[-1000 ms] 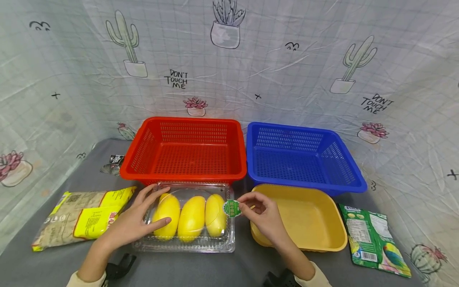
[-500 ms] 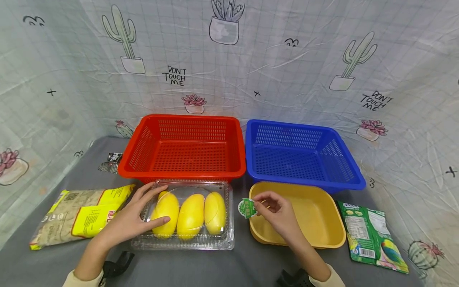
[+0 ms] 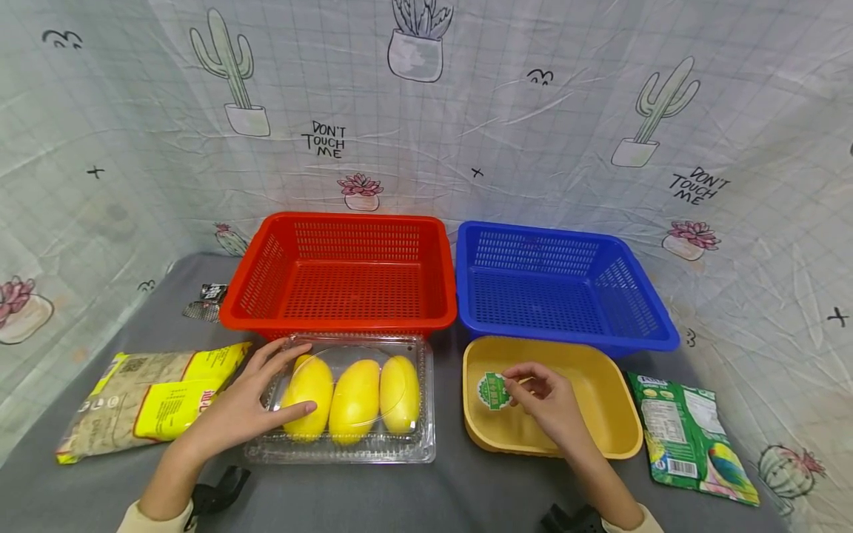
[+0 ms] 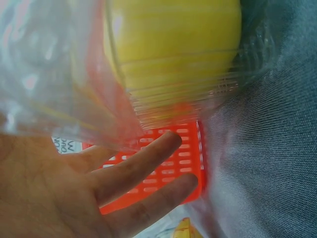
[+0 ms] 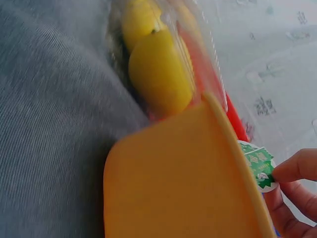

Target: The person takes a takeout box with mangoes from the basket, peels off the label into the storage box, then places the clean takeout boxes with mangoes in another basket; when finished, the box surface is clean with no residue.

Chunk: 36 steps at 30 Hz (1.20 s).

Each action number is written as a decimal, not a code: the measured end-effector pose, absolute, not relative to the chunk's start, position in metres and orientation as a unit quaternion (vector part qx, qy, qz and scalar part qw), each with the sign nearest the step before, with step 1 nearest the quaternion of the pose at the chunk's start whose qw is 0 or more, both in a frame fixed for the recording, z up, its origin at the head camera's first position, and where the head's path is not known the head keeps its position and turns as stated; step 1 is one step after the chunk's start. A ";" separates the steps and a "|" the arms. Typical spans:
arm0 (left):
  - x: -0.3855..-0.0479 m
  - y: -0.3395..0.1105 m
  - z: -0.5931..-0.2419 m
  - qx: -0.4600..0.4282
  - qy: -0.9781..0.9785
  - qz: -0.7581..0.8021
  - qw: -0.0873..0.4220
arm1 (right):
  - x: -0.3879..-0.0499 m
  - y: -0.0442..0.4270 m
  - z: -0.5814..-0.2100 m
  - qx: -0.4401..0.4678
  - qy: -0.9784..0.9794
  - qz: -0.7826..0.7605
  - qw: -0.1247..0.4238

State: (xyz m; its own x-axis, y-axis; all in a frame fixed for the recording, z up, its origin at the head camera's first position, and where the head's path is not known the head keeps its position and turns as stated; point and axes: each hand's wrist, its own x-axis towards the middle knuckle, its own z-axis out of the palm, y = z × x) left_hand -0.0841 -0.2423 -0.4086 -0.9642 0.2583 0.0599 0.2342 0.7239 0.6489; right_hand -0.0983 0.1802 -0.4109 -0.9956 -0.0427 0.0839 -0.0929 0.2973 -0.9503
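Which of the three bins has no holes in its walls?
The yellow bin, under the right hand with the green label; the red basket and the blue basket have slotted walls.

Narrow gap between plastic container (image 3: 373, 451) and basin (image 3: 593, 392), red basket (image 3: 356, 292) and blue basket (image 3: 536, 303) behind.

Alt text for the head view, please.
The right hand pinches a green label over a yellow basin; the left hand lies over the left end of a clear box of three mangoes. Behind stand a red basket and a blue basket; a bag lies far left, a green packet far right.
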 end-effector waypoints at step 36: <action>-0.084 -0.243 -0.408 0.136 0.922 0.361 0.018 | -0.110 0.236 -0.428 0.067 -0.891 0.450 -0.015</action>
State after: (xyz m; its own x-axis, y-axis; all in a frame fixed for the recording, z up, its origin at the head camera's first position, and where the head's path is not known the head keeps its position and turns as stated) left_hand -0.0840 -0.2427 -0.4078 -0.9624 0.2635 0.0655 0.2379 0.7024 0.6708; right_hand -0.1097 0.2358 -0.4277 -0.9906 -0.1327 0.0323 -0.1048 0.5868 -0.8029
